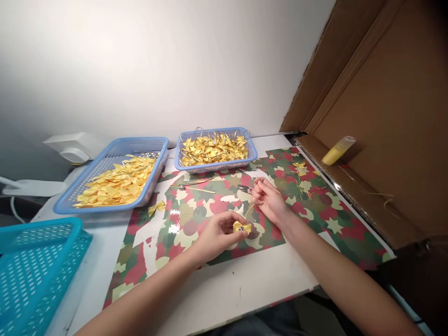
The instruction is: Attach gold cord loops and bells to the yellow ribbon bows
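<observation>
Left hand [220, 234]: nearer, pinching | right hand [269, 199]: farther forward, curled, seemingly pinching

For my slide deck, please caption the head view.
Left fingers hold a yellow bow over a patterned sheet, blue baskets behind.

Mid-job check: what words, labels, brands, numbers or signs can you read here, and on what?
None are readable.
Camouflage-patterned sheet: printed shapes, no legible lettering.
Yellow tube: no readable label.
Cardboard: no lettering visible.
Teal basket: no legible mark.
Yellow bow in the left hand: too small to show any lettering.
</observation>
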Motion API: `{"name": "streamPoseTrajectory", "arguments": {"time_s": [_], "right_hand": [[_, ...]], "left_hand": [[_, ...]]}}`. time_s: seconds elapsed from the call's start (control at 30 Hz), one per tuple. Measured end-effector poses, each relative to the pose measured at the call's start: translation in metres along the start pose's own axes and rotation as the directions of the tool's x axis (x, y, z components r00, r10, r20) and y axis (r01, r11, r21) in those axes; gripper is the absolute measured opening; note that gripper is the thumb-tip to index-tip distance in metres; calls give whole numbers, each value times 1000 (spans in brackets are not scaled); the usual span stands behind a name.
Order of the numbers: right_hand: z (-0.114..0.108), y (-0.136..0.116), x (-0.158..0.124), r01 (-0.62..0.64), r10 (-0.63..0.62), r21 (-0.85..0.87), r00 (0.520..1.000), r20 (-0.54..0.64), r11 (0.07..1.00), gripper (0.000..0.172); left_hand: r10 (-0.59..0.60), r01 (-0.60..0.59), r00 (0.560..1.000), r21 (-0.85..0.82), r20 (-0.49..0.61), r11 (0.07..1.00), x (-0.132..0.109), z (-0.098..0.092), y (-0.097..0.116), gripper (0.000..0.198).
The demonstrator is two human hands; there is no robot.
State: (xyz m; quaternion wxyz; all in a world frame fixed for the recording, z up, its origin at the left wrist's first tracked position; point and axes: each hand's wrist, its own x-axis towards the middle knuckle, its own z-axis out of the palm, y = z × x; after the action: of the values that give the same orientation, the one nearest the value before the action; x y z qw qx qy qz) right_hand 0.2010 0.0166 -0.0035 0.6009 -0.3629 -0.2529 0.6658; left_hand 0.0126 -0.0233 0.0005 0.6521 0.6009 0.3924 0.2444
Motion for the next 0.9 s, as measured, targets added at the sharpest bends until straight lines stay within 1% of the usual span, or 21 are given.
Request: {"name": "streamPoseTrajectory", "arguments": {"time_s": [0.03,0.07,0.1,0.13,0.17,0.2,0.23,0.27,0.3,0.33,0.4,0.47,0.53,0.6,0.63,0.73,0.83,0.9], "right_hand": [[2,0,1,0,0,-6,1000,5,1000,17],[5,1,3,-2,2,-15,1000,9,1000,18],[8,3,6,-8,8,-26,1000,13,1000,18],[12,5,9,-18,19,-39,1000,18,999,18],[17,7,12,-36,37,-58,999,24,998,17],[23,11,15,-59,62,-81,998,30,995,14],[29,15,19,-85,89,-106,996,31,991,11],[35,19,22,-111,117,-135,993,30,985,10],[41,24,26,-140,147,-166,989,28,976,17],[48,28,28,-169,177,-198,984,26,966,27],[58,36,33,-209,219,-261,976,11,942,35],[66,42,37,-229,239,-326,971,-11,917,35],[70,44,40,-233,239,-394,970,-36,889,34],[71,44,42,-229,229,-466,972,-58,855,34],[70,44,43,-225,222,-502,973,-66,835,34],[64,41,45,-197,192,-612,979,-75,766,33],[57,38,49,-136,125,-725,990,-70,675,32],[53,36,52,-88,62,-803,996,-63,590,32]], "left_hand": [[52,-51,999,111,-13,992,-2,0,1,20],[124,-115,992,255,-17,960,-5,0,3,13],[198,-178,980,419,-4,890,-8,0,5,8],[252,-219,967,593,28,775,-12,1,7,9],[272,-228,960,743,65,630,-17,3,10,13],[258,-211,962,849,92,484,-21,5,12,17],[220,-175,971,916,99,362,-26,7,14,20],[176,-131,981,953,85,272,-30,10,17,22],[141,-87,988,973,57,216,-34,14,19,24],[123,-48,992,981,25,190,-36,17,20,26],[102,30,994,987,-47,157,-39,24,23,29],[85,99,990,985,-112,140,-37,30,26,28],[76,153,983,977,-165,147,-31,35,27,22],[72,181,978,968,-196,175,-25,37,28,17],[74,180,977,964,-198,196,-23,37,29,16],[102,132,981,951,-166,279,-22,32,29,26],[191,34,975,931,-110,363,-30,19,26,30],[257,-39,964,917,-71,397,-36,7,22,30]]}}
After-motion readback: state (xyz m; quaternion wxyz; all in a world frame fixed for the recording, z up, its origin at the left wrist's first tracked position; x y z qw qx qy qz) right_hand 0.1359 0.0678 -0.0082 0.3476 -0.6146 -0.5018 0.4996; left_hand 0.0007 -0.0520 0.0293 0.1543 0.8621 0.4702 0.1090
